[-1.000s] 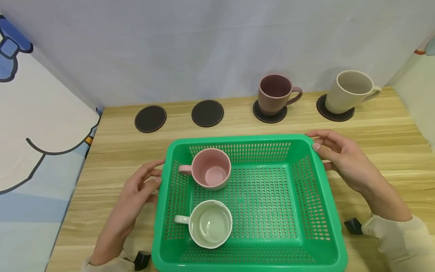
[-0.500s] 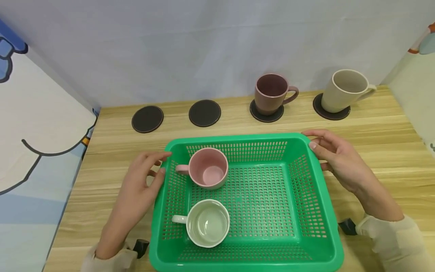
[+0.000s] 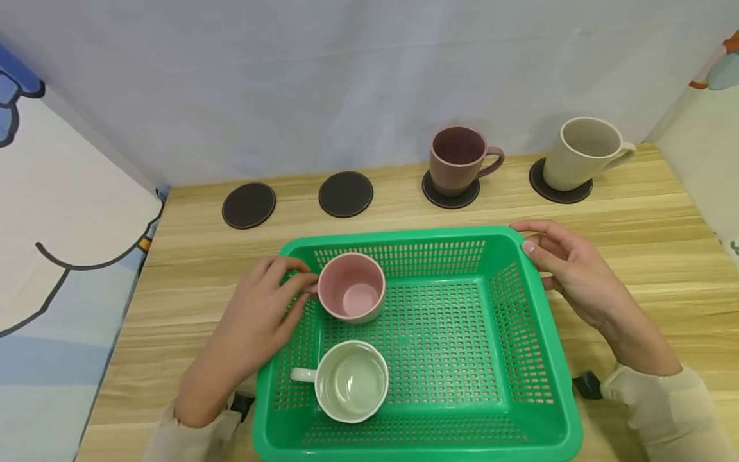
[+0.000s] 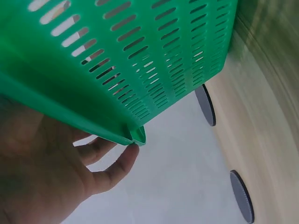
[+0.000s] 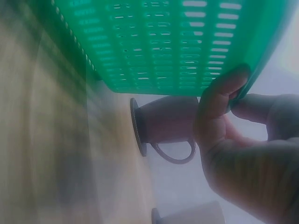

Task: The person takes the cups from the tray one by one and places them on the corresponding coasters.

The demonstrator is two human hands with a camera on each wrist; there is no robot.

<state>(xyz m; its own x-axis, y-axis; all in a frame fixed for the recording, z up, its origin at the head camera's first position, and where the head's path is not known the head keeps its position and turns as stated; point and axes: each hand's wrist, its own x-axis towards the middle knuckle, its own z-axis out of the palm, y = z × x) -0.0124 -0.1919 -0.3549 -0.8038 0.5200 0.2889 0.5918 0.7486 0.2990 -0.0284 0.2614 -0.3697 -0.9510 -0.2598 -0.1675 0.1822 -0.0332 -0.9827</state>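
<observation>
I am looking into a small tabletop set-up, screened off on several sides: a plain pale sheet (image 3: 260, 102) hangs straight behind the wood-grain tabletop (image 3: 185, 276), and a cartoon-printed panel (image 3: 75, 192) closes the left side. Mugs (image 3: 453, 168) standing on round dark coasters (image 3: 345, 194), with cups (image 3: 352, 289) in a green plastic basket (image 3: 404, 235), give it a household, kitchen-like look. I cannot tell what kind of room lies around it.

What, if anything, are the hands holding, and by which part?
The right hand holds the green basket by its far right corner. The left hand is at the handle of the pink mug; whether it grips can't be told.
</observation>
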